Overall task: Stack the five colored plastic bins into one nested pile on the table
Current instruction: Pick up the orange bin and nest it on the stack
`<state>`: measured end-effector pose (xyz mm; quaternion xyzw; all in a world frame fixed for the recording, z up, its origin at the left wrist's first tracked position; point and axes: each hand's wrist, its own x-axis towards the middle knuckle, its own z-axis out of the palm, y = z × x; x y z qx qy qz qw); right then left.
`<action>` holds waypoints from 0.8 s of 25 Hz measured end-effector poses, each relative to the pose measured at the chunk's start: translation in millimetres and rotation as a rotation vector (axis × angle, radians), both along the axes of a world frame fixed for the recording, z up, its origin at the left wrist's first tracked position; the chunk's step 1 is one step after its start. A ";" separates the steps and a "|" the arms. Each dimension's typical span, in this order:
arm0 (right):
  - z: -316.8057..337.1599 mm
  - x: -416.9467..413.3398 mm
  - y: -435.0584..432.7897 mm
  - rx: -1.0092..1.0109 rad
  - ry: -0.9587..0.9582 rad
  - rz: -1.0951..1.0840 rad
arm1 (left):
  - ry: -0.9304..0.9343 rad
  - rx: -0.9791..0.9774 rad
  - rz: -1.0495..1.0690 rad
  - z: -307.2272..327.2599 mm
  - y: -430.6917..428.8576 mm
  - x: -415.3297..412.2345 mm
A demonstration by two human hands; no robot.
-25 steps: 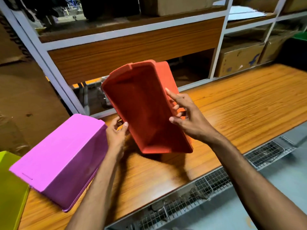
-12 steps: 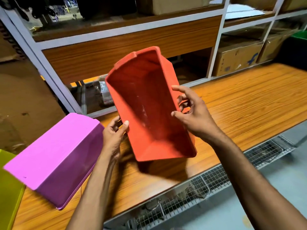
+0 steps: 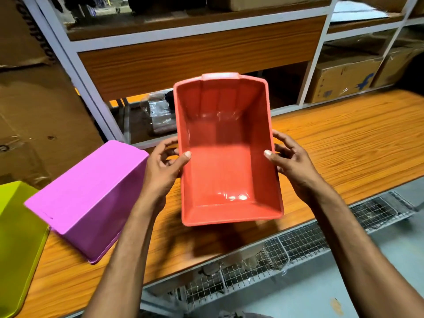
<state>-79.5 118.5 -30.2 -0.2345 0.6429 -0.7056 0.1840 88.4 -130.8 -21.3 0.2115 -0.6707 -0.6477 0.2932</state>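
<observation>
1. Three bins are in sight, one of each colour: a red bin (image 3: 229, 161), a pink bin (image 3: 91, 198) and a lime-green bin (image 3: 16, 237).
2. The red bin sits at the centre of the view, held up above the table (image 3: 344, 138) with its open mouth facing the camera and its shadow on the wood below. Nothing is inside it.
3. Two hands hold it. The left hand (image 3: 160, 171) grips the rim at 9 o'clock of the bin, and the right hand (image 3: 291, 164) grips the rim at 3 o'clock.
4. On each hand the thumb hooks over the rim into the bin. The remaining fingers (image 3: 281, 140) curl round the outside wall, so both hands are closed on the red bin.
5. The pink bin lies upside down on the table at 8 o'clock of the red bin, just beside the left wrist.
6. The lime-green bin is further out along the same 8 o'clock line, close against the pink one and cut off by the frame edge. Whether they touch cannot be told.
7. A shelf rack (image 3: 183, 31) stands behind the table at 12 o'clock.
8. Two cardboard boxes sit in its lower bay at 2 o'clock: one box with a blue mark (image 3: 341, 81) and a plainer box (image 3: 394, 65) beside it.
9. One strip of wire mesh (image 3: 286, 255) runs under the table's near edge at 5 o'clock.
</observation>
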 end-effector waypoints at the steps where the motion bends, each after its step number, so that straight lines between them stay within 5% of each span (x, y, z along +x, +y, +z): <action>1: -4.1 -0.4 1.9 0.046 -0.014 0.035 | 0.030 -0.064 0.031 7.3 5.7 0.0; 9: -56.9 11.5 -7.1 0.067 -0.224 0.025 | 0.115 -0.545 0.132 37.5 60.8 -2.0; 13: -54.7 19.1 -1.3 0.094 -0.202 -0.050 | -0.092 -0.762 0.078 43.7 55.9 10.2; 20: -24.3 34.9 39.6 0.045 -0.182 -0.073 | -0.045 -0.191 -0.167 35.8 20.2 7.3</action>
